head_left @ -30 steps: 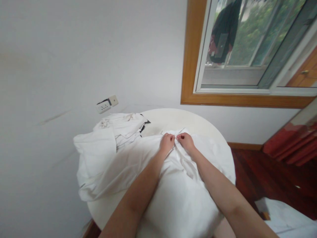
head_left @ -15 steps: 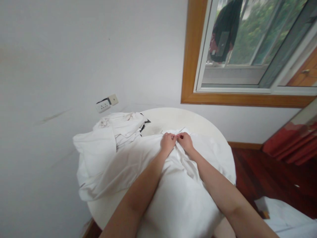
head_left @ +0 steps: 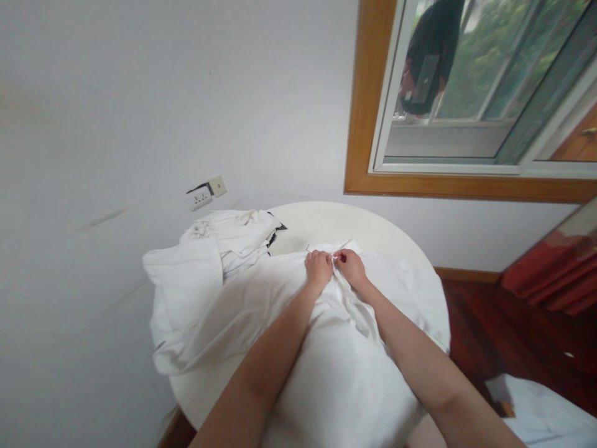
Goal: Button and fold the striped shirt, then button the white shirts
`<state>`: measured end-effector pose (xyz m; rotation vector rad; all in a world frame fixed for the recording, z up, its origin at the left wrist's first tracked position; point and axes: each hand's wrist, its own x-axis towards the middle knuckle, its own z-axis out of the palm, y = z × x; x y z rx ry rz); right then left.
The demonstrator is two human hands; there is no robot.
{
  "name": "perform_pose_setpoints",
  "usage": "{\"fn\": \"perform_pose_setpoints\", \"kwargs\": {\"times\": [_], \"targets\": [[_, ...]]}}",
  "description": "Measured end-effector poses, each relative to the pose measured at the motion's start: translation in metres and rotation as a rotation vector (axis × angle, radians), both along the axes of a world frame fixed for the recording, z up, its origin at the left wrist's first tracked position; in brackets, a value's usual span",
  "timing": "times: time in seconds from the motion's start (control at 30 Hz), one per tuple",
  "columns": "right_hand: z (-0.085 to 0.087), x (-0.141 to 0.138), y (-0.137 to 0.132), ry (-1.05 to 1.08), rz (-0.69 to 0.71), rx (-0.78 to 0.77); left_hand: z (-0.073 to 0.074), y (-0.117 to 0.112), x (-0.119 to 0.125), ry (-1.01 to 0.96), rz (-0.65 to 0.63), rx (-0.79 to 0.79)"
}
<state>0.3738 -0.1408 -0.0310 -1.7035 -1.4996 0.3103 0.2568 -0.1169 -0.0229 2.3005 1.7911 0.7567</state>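
A large white cloth [head_left: 345,367], perhaps a garment, lies spread over a round white table [head_left: 345,214] and hangs over its near edge. My left hand [head_left: 319,269] is closed on the cloth near its far edge, fingers curled. Right beside it, my right hand [head_left: 351,266] pinches the same cloth, thumb and forefinger together. The fingertips of both hands nearly meet, and folds run from them toward me. Whether a small fastener sits between the fingertips is too small to tell.
A crumpled white cloth heap [head_left: 205,249] with black trim lies at the table's left, by the wall socket [head_left: 199,198]. A wood-framed window [head_left: 448,184] is beyond. On the dark red floor [head_left: 476,323] at right are a white item [head_left: 541,407] and a red curtain [head_left: 559,274].
The view has shifted slightly, so everything sits a little further right. My hands stay at the same place on the cloth, with the left fingers slightly more gathered over it.
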Motion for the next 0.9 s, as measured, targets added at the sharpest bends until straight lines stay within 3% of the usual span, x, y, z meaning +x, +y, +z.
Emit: {"fn": "perform_pose_setpoints", "kwargs": {"times": [0.5, 0.9], "targets": [[0.011, 0.0, -0.011, -0.265, 0.089, 0.081, -0.003, 0.008, -0.002, -0.012, -0.008, -0.082], [0.015, -0.002, -0.015, -0.466, 0.122, 0.059, -0.005, 0.011, -0.002, 0.002, -0.006, -0.087]]}}
